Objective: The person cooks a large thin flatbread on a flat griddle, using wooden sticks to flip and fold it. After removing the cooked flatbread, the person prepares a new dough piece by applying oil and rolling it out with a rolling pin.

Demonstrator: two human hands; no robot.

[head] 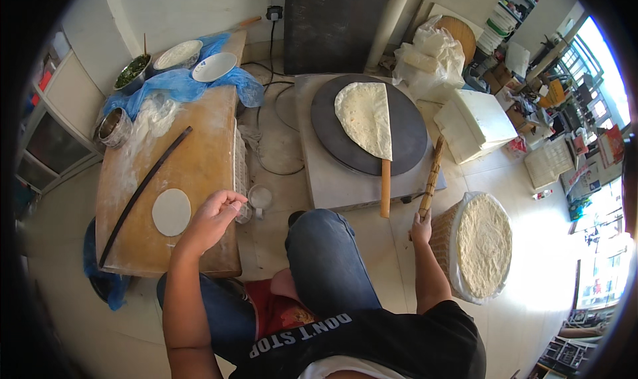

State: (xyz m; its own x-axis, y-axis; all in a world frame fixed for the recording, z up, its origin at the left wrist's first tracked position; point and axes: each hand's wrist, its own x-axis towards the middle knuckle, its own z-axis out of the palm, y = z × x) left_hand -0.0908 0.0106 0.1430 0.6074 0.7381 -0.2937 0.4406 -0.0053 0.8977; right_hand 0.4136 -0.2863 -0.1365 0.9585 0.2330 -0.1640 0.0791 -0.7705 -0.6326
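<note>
My left hand [212, 222] hovers over the right edge of a floured wooden board [209, 144], fingers loosely bent and nothing seen in them. Beside it lies a thin round of rolled dough [171, 212], and further left a long dark rolling rod [142, 199]. In my right hand [421, 228] is the lower end of a tied straw brush [432, 174], its tip near the griddle's right side. A half-moon flatbread [364, 117] rests on the round dark griddle [411, 134]. From its straight edge a wooden handle [386, 189] sticks out toward me; the flatbread hides whatever joins it.
A steel bowl of chopped greens [132, 74], a bowl of flour [178, 55] and a white dish [214, 68] stand on blue plastic [172, 87]. Right of me is a lined basket [443, 229] heaped with pale dough-like food [484, 247]. Behind it sits a foam box [476, 124]. Black cables [272, 80] cross the floor.
</note>
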